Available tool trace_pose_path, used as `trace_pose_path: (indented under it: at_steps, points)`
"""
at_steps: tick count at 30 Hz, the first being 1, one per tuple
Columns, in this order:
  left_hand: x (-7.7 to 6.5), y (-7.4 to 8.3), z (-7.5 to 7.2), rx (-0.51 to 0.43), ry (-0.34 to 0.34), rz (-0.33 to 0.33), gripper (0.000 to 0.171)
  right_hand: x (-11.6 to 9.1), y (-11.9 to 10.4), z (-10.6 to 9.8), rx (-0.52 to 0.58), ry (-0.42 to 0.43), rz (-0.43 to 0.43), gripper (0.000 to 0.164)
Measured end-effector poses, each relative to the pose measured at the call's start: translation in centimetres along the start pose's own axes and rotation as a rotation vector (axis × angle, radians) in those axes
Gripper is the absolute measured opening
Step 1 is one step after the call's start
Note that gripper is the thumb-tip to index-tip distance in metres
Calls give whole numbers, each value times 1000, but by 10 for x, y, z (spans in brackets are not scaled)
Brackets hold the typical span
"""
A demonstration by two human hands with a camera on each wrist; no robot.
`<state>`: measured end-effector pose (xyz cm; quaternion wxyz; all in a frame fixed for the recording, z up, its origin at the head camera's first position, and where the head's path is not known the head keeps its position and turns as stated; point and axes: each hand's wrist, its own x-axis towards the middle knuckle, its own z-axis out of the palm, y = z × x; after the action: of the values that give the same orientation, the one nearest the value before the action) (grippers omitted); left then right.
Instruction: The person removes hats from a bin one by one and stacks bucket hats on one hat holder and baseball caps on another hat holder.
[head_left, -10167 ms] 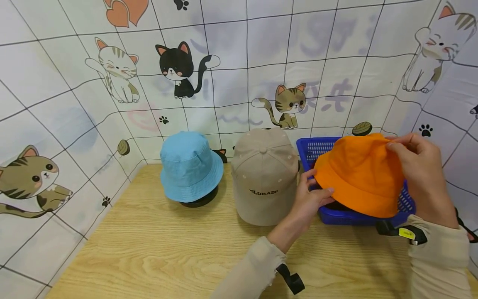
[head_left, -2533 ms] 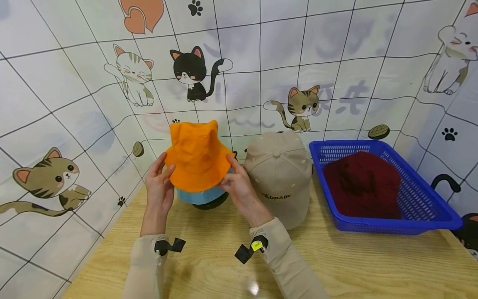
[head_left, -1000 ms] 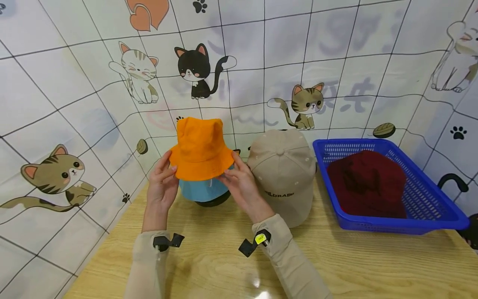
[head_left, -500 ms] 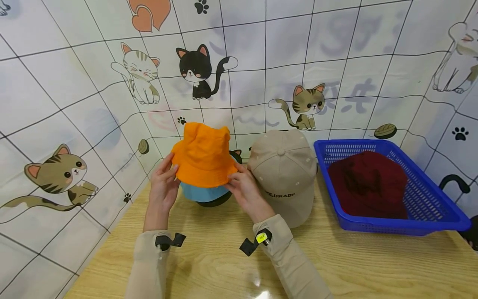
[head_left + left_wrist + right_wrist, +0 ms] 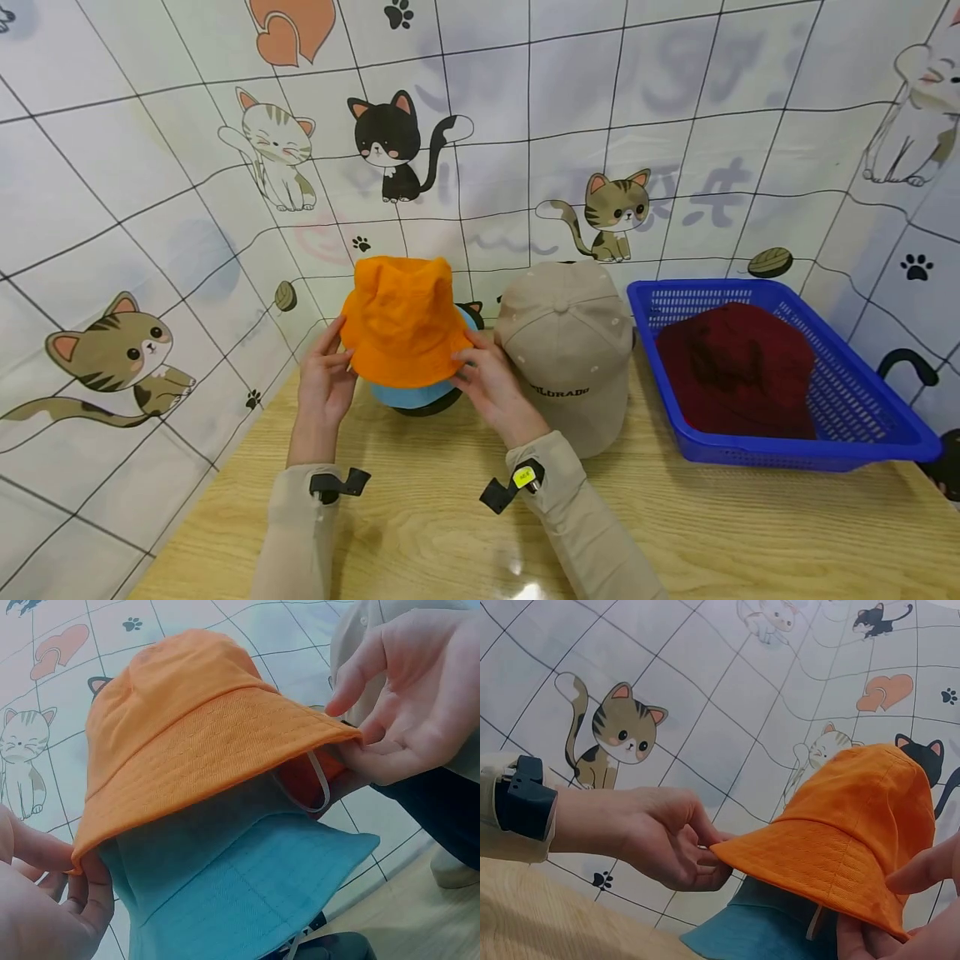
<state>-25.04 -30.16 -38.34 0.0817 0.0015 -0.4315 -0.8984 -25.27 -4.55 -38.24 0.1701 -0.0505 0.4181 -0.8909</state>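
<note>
Both hands hold an orange bucket hat [image 5: 405,325] by opposite sides of its brim. My left hand [image 5: 324,379] pinches the left edge, and my right hand [image 5: 491,379] pinches the right edge. Beneath it a light blue bucket hat [image 5: 255,889] sits on a dark stand [image 5: 427,408], its crown partly inside the orange one. A thin white cord [image 5: 321,784] hangs from under the orange brim in the left wrist view. Just right of my right hand stands a beige baseball cap [image 5: 566,350] with lettering above its visor.
A blue plastic basket [image 5: 802,454] stands at the right, with a dark red hat [image 5: 738,367] in it. Behind everything is a wall covering [image 5: 495,100] with cat drawings. All stands on a wooden table [image 5: 420,525].
The orange hat came from the basket at the right to above the blue hat, held by both hands. Over the last second it has tilted and sunk lower over the blue crown.
</note>
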Motion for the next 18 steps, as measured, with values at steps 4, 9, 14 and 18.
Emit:
trace_pose_path:
  at_steps: [4, 9, 14, 18]
  points:
    - [5, -3, -6, -14, 32, -24, 70, 1, 2, 1, -33, 8, -19, 80]
    - [11, -9, -17, -72, 74, -89, 70, 4, 3, 1, -85, -11, -55, 83]
    - [14, -10, -22, -78, 63, -103, 72, 8, 6, 1, -116, 3, -42, 84]
    - [16, -5, -20, -86, 82, -82, 68, 10, 7, 2, -127, 14, -36, 84]
